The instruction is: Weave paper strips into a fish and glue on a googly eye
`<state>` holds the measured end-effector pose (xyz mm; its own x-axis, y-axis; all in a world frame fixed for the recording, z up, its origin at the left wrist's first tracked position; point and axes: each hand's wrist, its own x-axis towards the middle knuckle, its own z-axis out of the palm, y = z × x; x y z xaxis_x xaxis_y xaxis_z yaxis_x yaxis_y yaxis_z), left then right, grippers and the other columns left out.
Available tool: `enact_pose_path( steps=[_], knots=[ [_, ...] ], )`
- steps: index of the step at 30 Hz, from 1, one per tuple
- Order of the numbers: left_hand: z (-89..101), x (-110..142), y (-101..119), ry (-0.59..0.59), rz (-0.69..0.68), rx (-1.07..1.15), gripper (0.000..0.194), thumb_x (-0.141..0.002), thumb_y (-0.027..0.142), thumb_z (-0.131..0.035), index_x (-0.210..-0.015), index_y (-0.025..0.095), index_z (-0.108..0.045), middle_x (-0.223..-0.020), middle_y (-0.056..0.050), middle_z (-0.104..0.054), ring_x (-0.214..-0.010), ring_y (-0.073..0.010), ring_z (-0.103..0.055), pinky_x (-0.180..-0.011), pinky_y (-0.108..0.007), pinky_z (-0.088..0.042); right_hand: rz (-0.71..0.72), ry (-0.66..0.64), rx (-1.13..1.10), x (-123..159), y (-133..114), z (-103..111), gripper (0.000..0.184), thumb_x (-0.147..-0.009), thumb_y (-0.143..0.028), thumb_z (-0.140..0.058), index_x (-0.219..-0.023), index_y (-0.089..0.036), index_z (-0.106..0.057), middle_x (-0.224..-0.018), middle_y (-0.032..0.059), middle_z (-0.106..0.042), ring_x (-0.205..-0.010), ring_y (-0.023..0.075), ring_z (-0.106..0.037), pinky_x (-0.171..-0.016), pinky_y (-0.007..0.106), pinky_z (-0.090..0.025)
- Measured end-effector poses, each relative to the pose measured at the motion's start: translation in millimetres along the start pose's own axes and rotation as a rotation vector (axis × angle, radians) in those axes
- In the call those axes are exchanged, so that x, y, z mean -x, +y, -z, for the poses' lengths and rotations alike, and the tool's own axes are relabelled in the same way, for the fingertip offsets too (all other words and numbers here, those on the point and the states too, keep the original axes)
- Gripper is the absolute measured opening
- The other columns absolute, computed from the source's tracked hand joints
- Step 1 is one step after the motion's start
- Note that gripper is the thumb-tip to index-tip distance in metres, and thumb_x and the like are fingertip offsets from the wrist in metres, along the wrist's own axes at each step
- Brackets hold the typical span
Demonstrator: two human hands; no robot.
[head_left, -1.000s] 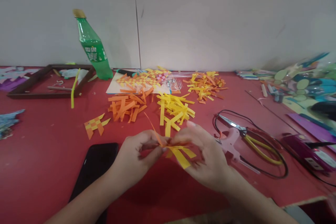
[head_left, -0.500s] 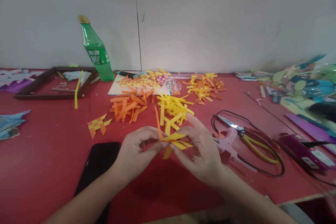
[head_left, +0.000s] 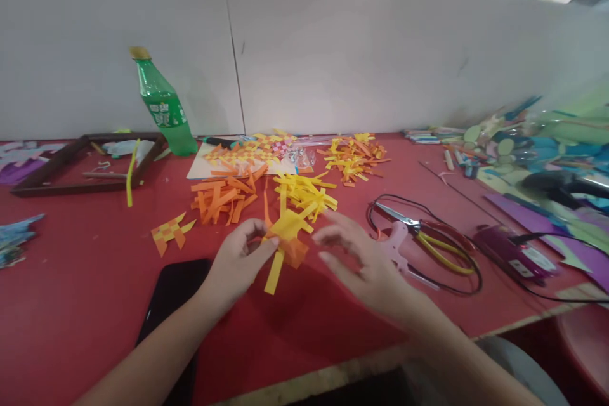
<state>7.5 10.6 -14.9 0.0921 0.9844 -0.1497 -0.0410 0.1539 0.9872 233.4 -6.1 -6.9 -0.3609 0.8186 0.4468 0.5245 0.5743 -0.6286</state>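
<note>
My left hand (head_left: 247, 252) pinches a piece of woven yellow and orange paper strips (head_left: 288, 232) between thumb and fingers, above the red table. Loose strip ends stick out from it on several sides. Just right of the piece is my right hand (head_left: 359, 260), its fingers apart and nothing in them. Beyond the hands lie a heap of yellow strips (head_left: 304, 190) and a heap of orange strips (head_left: 222, 195). To the left, flat on the table, is a woven paper fish (head_left: 171, 233) in the same colours.
A black phone (head_left: 176, 295) lies partly under my left forearm. Scissors with yellow handles (head_left: 442, 250), a pink glue gun (head_left: 396, 246) and its cord are on the right, near a purple power strip (head_left: 516, 254). A green bottle (head_left: 166, 108) stands behind a brown frame (head_left: 71, 189).
My right hand has let go of the woven paper piece and moved off to the right. The piece has turned in my left hand, showing its flat yellow face. The view has shifted slightly.
</note>
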Motion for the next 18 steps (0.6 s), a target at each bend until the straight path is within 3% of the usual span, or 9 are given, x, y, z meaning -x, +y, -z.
enact_pose_path(
  steps=[2,4,7,10,15,18],
  knots=[
    [-0.1,-1,0,0.023,0.036,0.029,0.021,-0.075,0.030,-0.072,-0.088,0.020,-0.059,-0.085,0.003,-0.060,-0.074,-0.0123,-0.060,-0.067,-0.023,-0.048,-0.028,0.166,0.078,14,14,27,0.037,-0.092,-0.018,-0.053,-0.128,-0.027,-0.050,-0.099,0.0046,-0.071,-0.092,0.0184,-0.070,-0.081,0.032,-0.058],
    [0.0,-1,2,0.055,0.040,0.037,0.030,-0.072,0.028,-0.074,-0.097,0.020,-0.059,-0.090,0.002,-0.062,-0.078,-0.0130,-0.062,-0.069,-0.023,-0.049,-0.084,0.237,0.218,26,35,55,0.033,-0.091,-0.018,-0.055,-0.123,-0.025,-0.054,-0.097,0.0052,-0.071,-0.087,0.0192,-0.070,-0.080,0.034,-0.057],
    [0.0,0,8,0.107,0.075,0.043,0.054,-0.069,0.025,-0.078,-0.117,0.022,-0.053,-0.090,0.003,-0.063,-0.076,-0.0121,-0.062,-0.067,-0.022,-0.049,-0.045,-0.024,0.418,34,71,89,0.033,-0.088,-0.012,-0.044,-0.112,-0.024,-0.064,-0.108,0.0074,-0.071,-0.104,0.0236,-0.067,-0.091,0.042,-0.054],
    [1.1,1,12,0.159,0.119,0.019,0.064,-0.069,0.026,-0.079,-0.127,0.024,-0.052,-0.086,0.004,-0.064,-0.070,-0.0101,-0.061,-0.063,-0.020,-0.048,0.009,-0.254,0.513,36,97,102,0.046,-0.079,-0.007,-0.044,-0.115,-0.024,-0.065,-0.120,0.0083,-0.067,-0.117,0.0274,-0.061,-0.099,0.048,-0.051],
    [5.2,0,7,0.085,0.077,0.048,0.039,-0.072,0.028,-0.080,-0.109,0.020,-0.067,-0.076,0.003,-0.068,-0.067,-0.0085,-0.060,-0.061,-0.017,-0.046,-0.059,-0.447,0.529,37,105,96,0.052,-0.078,-0.004,-0.045,-0.121,-0.028,-0.062,-0.120,0.0079,-0.065,-0.117,0.0271,-0.060,-0.098,0.049,-0.051],
    [5.7,-2,3,0.097,0.124,0.135,0.033,-0.071,0.028,-0.082,-0.100,0.018,-0.072,-0.086,-0.002,-0.073,-0.077,-0.0113,-0.066,-0.070,-0.019,-0.051,-0.020,-0.426,0.526,33,101,100,0.049,-0.075,-0.003,-0.046,-0.114,-0.027,-0.064,-0.113,0.0078,-0.066,-0.110,0.0272,-0.062,-0.095,0.048,-0.052]
  ],
)
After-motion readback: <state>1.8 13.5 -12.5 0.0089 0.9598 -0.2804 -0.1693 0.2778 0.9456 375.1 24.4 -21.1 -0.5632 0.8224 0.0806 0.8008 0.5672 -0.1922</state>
